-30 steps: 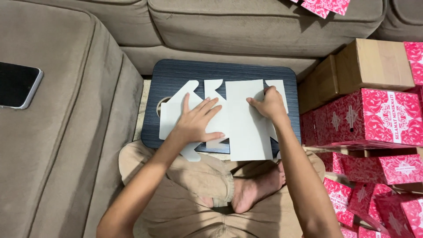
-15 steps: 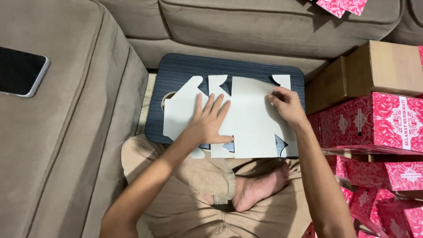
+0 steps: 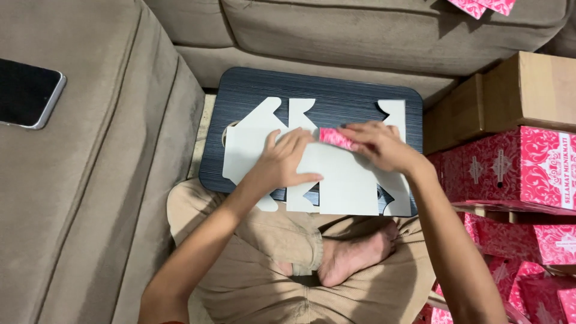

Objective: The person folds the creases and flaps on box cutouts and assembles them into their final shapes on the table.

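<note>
Sofa: grey-brown upholstery, wrapping the scene on the left and along the top; the person sits on the floor against it, legs crossed, one bare foot showing between the knees.

Stack of pink patterned boxes: assembled, piled at the right edge of the view, reaching down toward the lower right corner. A plain brown carton sits above them, just beside the lap table.

Lap table: dark wood-grain top with rounded corners, resting over the person's legs, its far edge against the sofa base.

Flat box blank: pale grey die-cut cardboard, lying unfolded and blank side up on the lap table, spanning most of its width. Pointed and notched flaps project toward the sofa; the near edge overhangs the table slightly. One flap near the middle is turned up so that its pink printed face shows.

Left hand: laid flat, fingers spread, pressing the left half of the blank down onto the table; it grips nothing.

Right hand: fingers closed on the turned-up pink flap, pinching it at its fold, palm over the right half of the blank.

Phone: dark screen up, lying on the sofa seat at the far left, well apart from both hands.

Pink box pieces: on the sofa back at the top right, partly cut off by the frame.
</note>
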